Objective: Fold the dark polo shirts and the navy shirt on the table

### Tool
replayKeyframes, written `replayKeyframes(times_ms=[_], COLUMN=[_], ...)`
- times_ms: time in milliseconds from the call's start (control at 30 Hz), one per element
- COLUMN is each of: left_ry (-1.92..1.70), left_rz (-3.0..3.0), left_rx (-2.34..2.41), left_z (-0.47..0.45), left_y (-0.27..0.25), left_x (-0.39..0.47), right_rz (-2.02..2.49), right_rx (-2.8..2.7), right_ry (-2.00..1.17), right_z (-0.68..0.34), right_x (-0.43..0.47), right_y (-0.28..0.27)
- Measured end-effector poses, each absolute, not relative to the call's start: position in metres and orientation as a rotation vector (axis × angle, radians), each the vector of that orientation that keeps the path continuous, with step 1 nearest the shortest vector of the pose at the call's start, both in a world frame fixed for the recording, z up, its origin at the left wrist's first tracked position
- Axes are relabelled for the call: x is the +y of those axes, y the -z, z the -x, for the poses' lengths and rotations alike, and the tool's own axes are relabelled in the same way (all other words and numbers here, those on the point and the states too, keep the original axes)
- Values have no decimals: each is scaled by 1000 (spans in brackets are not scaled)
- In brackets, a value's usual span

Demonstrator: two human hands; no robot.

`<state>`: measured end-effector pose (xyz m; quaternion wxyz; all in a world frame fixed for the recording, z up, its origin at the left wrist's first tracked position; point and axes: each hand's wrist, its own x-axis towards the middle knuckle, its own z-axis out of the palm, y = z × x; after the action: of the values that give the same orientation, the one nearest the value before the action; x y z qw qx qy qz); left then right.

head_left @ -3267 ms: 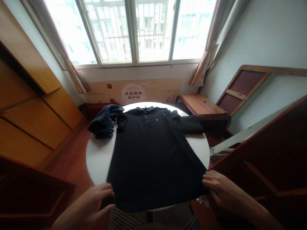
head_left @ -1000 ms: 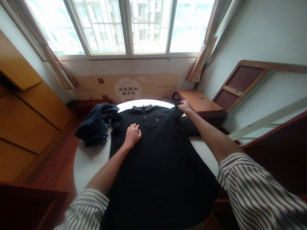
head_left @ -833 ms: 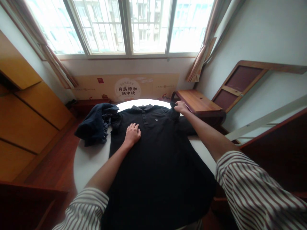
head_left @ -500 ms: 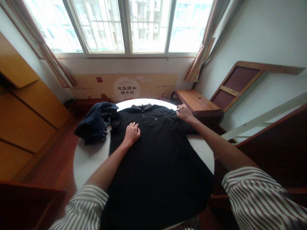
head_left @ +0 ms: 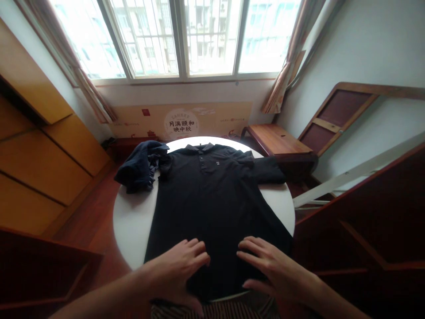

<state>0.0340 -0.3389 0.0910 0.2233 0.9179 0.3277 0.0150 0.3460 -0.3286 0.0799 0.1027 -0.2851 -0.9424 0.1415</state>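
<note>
A black polo shirt (head_left: 212,204) lies spread face up on a round white table (head_left: 128,221), its collar toward the window and its hem toward me. One sleeve reaches out over the right side of the tabletop. My left hand (head_left: 187,266) is above the lower part of the shirt, fingers loosely curved and thumb apart. Across from it, my right hand (head_left: 262,263) is over the lower right part, its thumb also away from the fingers. Both hands look empty; whether they touch the cloth I cannot tell. A bunched dark blue garment (head_left: 137,168) sits at the table's left edge.
Behind the table is a low wooden bench (head_left: 282,139), with a wooden panel (head_left: 338,115) leaning against the wall. Yellow-brown cabinets (head_left: 66,155) line the left side. Dark wooden furniture (head_left: 372,230) stands close on the right. A printed banner (head_left: 212,119) runs below the window.
Both hands have left the upper part of the polo shirt and come back toward me, above its lower part. My right hand has come away from the sleeve. The view has shifted slightly.
</note>
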Motion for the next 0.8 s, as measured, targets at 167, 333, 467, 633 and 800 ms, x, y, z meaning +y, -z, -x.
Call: replayKeyframes(times_ms=[167, 333, 467, 633, 800], left_ry=[67, 119, 203, 197, -40], left_rz=[-2477, -2462, -2503, -2518, -2417], left_rx=[1115, 1146, 1159, 1190, 1299], left_z=[-15, -18, -26, -30, -31], left_y=[-90, -96, -92, -89, -96], left_x=[-386, -394, -399, -399, -397], right_rz=[775, 627, 576, 547, 530], right_rx=[-2804, -2849, -2853, -2893, -2888], right_ry=[-370, -347, -260, -127, -132], right_z=[-340, -324, -313, -301, -291], right_x=[-344, -347, -350, -354, -346], right_y=[-62, -55, -51, -47, -45])
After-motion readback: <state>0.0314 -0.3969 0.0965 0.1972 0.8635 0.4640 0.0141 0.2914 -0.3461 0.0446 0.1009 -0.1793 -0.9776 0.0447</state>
